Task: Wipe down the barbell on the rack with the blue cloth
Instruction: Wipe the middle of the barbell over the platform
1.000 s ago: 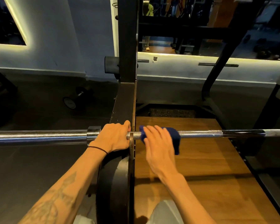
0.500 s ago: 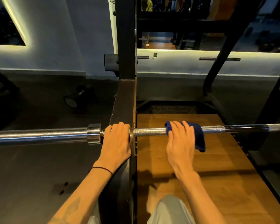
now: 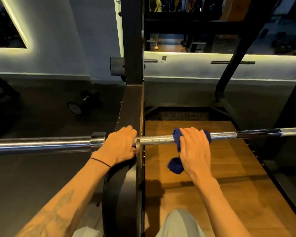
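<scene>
Barbell (image 3: 157,139): lies horiz. across the view on the black rack upright (image 3: 132,48); knurled silver shaft w/ a dark band further to the right.
Sleeve end: smooth chrome sleeve (image 3: 39,145) runs off to the left edge, collar just beside the L hand.
L hand (image 3: 118,147): fingers curled over the shaft right next to the upright, clamped on the bar; thin black band on the wrist.
R hand (image 3: 194,147): fingers wrapped over the bar w/ the blue cloth (image 3: 177,139) under the palm, gripping cloth and shaft together.
Cloth: bunched round the knurled part, to the right of the upright; loose tail hangs below the bar by the R thumb side.
Below: wooden platform (image 3: 229,168) under the R arm; black weight plate (image 3: 120,194) beside the L forearm.
Floor, left: a dumbbell (image 3: 80,103) near the wall, well apart from the bar.
</scene>
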### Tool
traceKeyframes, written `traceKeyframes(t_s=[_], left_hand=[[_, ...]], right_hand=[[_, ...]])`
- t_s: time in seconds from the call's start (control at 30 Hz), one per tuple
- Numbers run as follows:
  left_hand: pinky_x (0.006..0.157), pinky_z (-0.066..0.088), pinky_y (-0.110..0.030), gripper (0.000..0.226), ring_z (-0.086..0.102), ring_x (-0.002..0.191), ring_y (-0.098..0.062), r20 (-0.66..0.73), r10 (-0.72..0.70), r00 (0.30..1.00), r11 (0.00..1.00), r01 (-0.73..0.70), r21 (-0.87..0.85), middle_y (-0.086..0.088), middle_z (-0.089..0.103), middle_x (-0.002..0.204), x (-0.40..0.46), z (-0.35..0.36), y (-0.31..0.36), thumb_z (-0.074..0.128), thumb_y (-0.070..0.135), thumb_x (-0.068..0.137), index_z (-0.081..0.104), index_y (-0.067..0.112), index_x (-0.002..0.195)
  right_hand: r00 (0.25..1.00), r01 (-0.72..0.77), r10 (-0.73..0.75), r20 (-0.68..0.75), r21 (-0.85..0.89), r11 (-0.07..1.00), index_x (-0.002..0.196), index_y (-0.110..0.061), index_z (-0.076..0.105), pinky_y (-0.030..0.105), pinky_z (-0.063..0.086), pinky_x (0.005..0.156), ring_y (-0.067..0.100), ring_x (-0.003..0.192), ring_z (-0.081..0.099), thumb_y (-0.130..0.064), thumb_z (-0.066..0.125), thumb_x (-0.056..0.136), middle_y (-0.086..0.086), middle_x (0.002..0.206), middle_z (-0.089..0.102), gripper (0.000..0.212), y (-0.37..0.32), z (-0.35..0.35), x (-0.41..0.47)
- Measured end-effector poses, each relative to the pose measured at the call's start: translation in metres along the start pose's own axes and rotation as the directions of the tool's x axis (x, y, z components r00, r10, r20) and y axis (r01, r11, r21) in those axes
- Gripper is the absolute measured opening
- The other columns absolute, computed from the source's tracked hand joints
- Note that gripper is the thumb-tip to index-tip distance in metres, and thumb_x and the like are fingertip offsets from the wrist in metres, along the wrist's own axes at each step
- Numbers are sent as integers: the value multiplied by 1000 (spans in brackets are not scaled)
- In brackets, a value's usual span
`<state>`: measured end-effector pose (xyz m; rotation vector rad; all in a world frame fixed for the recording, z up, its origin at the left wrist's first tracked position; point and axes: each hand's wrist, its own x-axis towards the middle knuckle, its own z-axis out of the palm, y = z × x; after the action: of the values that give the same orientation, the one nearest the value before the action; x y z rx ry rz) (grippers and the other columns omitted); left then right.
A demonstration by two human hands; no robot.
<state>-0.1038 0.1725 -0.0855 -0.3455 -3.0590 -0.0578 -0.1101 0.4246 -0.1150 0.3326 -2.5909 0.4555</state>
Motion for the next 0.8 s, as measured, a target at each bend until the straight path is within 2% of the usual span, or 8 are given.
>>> traceKeyframes(t_s=[0.1, 0.2, 0.27, 0.33, 0.47, 0.6, 0.7, 0.8], left_hand=[[74, 39, -27, 32, 43, 88, -12, -118, -4, 993, 995, 16, 97, 3, 45, 106, -10, 11, 7, 62, 43, 87, 52, 23, 108], [79, 40, -29, 39, 48, 91, -16, -189, -51, 981, 997, 59, 42, 1, 50, 107, -19, 19, 14, 69, 39, 84, 51, 21, 114], [78, 41, -33, 41, 53, 85, -20, -257, -80, 963, 997, 77, -23, -2, 56, 101, -22, 22, 17, 75, 31, 79, 54, 17, 112], [76, 43, -37, 38, 54, 77, -22, -302, -102, 948, 995, 93, -44, -3, 58, 91, -24, 26, 18, 79, 27, 74, 57, 16, 103], [69, 46, -37, 41, 49, 73, -20, -401, -105, 910, 994, 108, -16, -2, 53, 85, -27, 35, 21, 84, 27, 65, 59, 16, 95], [67, 43, -35, 46, 48, 72, -19, -423, -121, 898, 992, 129, -11, -1, 52, 85, -26, 38, 20, 87, 32, 61, 59, 17, 94], [66, 42, -34, 48, 51, 70, -18, -392, -106, 914, 994, 105, -24, 1, 56, 84, -22, 34, 18, 85, 38, 64, 56, 19, 98], [67, 43, -33, 36, 50, 67, -15, -326, -126, 937, 992, 110, -65, 7, 53, 78, -21, 25, 17, 73, 42, 78, 49, 25, 99]], right_hand=[[999, -41, 42, -17, 64, 997, 123, -10, 63, 48, 28, 116, 32, 124, 55, -27, 30, 95, 8, 122, 65, 47, -27, 15, -9], [981, 173, -183, 65, 132, 976, 136, -15, 56, 40, 16, 121, 25, 135, 46, -24, 38, 96, 4, 137, 58, 44, -63, 28, -17], [950, 281, -288, 121, 75, 957, 143, -17, 51, 43, 20, 123, 24, 138, 44, -24, 42, 99, 2, 143, 54, 45, -66, 29, -13], [938, 314, -314, 145, 24, 949, 133, -13, 59, 48, 38, 113, 29, 123, 56, -24, 47, 97, 8, 129, 62, 39, -53, 19, -3], [994, 102, -100, -40, 42, 994, 97, -5, 66, 51, 49, 84, 36, 87, 61, -25, 36, 93, 12, 93, 66, 36, 2, -2, 5], [989, -92, 99, -108, 66, 994, 119, -8, 65, 50, 33, 112, 33, 122, 55, -15, 45, 98, 9, 117, 67, 30, -13, 17, -5], [992, 122, -122, -10, 170, 978, 131, -12, 59, 46, 26, 119, 27, 132, 49, -17, 42, 96, 4, 130, 61, 39, -49, 30, -15], [948, 295, -306, 93, 110, 949, 141, -13, 54, 42, 25, 121, 25, 135, 48, -25, 36, 98, 5, 141, 58, 49, -46, 24, -11]])
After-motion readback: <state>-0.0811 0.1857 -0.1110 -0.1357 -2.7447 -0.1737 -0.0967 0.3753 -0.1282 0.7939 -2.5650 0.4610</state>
